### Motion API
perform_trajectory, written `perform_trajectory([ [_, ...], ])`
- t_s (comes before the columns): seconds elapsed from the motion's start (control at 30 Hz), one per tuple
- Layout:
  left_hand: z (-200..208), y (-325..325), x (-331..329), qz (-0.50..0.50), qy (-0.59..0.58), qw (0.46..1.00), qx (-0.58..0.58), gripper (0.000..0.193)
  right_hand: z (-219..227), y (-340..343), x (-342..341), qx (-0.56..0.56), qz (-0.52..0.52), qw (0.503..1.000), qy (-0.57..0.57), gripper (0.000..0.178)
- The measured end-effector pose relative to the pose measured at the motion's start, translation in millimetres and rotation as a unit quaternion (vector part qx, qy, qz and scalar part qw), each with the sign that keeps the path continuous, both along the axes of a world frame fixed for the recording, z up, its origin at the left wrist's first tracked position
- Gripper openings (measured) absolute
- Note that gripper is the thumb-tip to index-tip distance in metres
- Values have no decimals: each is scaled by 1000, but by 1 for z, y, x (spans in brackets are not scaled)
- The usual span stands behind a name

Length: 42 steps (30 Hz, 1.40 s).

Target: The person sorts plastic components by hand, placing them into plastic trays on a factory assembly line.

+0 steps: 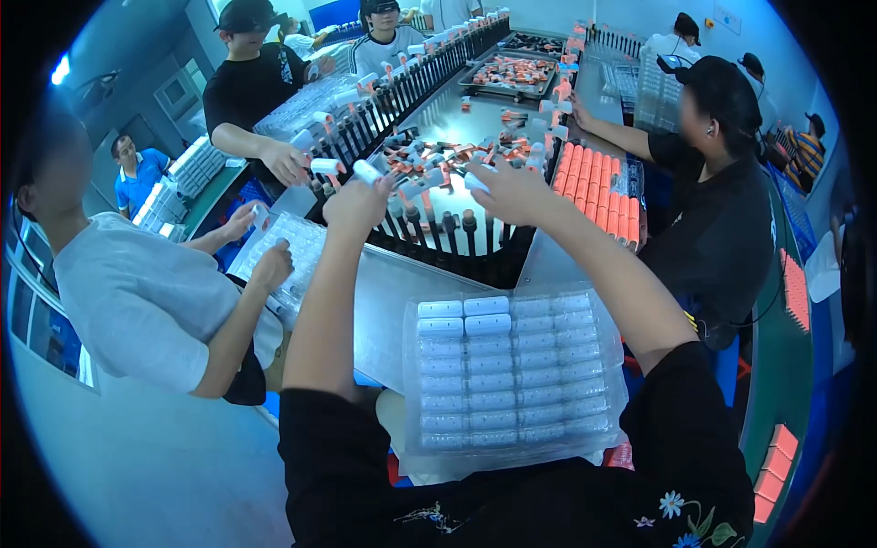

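Observation:
Both my arms reach forward over a line of black upright pegs. My left hand is closed around a small white plastic casing, which sits by the peg tops. Farther right, my right hand pinches another white casing between thumb and fingers. Below my hands lies a transparent plastic tray, close to my body. Several solid bluish-white casings fill its far-left cells; whether the paler cells hold anything I cannot tell. Inside the peg line are loose orange, white and black parts.
Orange casings stand in rows at the right. A co-worker in black reaches in there; another in a light shirt works at a transparent tray on my left. Across the peg line, a person's hand is near the casings.

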<state>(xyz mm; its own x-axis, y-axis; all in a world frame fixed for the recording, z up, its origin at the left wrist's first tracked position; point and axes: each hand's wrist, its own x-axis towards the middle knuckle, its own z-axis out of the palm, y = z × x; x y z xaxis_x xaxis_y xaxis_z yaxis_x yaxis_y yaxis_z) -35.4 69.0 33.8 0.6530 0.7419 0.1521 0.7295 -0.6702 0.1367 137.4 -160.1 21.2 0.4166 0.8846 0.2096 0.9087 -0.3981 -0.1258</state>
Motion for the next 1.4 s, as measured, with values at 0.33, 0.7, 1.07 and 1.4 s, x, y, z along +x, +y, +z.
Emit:
perform_trajectory([
  [0.33,32,-134,-27,-214,-107,966,101,33,-68,-82,-92,87,37,979,182,38],
  [0.7,-21,-57,57,-368,1,917,151,37,22,-89,8,270,-18,962,24,40],
  [1.07,-46,-50,35,-44,-121,991,48,59,12,67,-58,108,-81,991,-9,32],
  [1.4,-55,-112,-98,-248,-172,951,-68,21,-41,106,-70,278,2,954,-113,44],
])
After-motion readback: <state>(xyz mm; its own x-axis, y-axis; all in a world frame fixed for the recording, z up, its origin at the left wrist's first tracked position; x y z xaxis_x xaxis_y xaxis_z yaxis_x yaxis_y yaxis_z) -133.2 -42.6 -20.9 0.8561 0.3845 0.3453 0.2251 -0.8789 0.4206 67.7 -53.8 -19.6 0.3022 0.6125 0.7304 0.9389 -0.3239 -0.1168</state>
